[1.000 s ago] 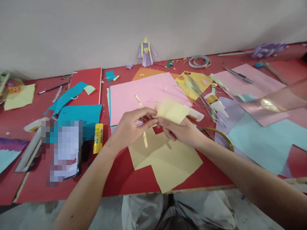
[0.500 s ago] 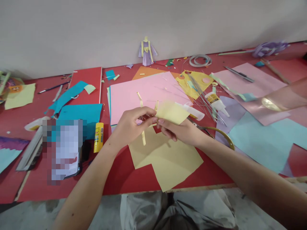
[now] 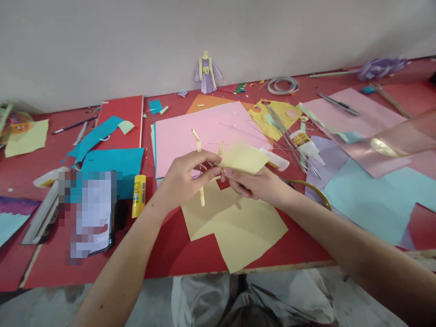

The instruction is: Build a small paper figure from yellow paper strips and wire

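Observation:
Above the middle of the bench, my left hand (image 3: 187,177) is closed, thumb and fingertips pinching a small thin-framed piece. Narrow pale-yellow paper strips (image 3: 202,196) stick out of it above and below the fingers; its core is mostly hidden. My right hand (image 3: 248,184) is closed on a pale-yellow paper piece (image 3: 247,160), which slants up over the knuckles and is slightly blurred. Both sets of fingertips meet at the paper's left corner. Beneath the hands lies a larger cut yellow paper sheet (image 3: 238,231).
Pink sheets (image 3: 190,120) lie behind the hands. A purple-and-yellow paper doll (image 3: 207,75) leans on the wall. Scissors (image 3: 313,187), a glue bottle (image 3: 306,143) and thin wires sit right. A glue stick (image 3: 139,197), phone (image 3: 97,213) and box cutter (image 3: 44,218) are left. Another person's arm (image 3: 408,136) reaches in.
Very little differs. My view has shifted slightly; both hands keep the same grip, with the paper piece almost in place.

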{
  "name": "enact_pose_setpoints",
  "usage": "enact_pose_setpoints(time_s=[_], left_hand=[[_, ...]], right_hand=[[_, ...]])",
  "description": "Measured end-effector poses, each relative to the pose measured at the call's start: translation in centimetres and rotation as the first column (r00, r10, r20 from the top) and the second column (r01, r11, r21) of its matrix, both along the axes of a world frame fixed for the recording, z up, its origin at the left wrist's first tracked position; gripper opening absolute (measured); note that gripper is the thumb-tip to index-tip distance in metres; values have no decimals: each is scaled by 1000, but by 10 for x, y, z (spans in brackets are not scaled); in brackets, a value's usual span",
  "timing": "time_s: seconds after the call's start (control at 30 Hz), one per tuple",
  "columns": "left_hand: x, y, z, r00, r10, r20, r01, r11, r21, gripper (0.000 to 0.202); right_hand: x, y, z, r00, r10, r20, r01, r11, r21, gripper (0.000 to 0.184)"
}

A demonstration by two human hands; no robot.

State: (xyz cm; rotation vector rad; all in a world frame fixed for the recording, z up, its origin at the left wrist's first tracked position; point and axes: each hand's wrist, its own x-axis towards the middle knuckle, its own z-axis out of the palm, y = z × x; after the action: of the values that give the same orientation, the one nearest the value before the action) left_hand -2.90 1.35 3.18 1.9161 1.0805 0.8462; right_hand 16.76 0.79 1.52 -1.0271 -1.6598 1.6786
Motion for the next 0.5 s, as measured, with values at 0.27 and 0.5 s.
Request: enact_pose_setpoints(time_s=[0.27, 0.5], left_hand=[[-1, 0, -1, 997, 62, 46, -61, 998, -19, 5], [-3, 1, 0, 990, 113, 89, -114, 993, 9, 3]], right_hand=[[-2, -3, -1, 994, -39, 101, 26, 992, 122, 39], [-4, -3, -8, 947, -177, 269, 28, 877, 480, 20]])
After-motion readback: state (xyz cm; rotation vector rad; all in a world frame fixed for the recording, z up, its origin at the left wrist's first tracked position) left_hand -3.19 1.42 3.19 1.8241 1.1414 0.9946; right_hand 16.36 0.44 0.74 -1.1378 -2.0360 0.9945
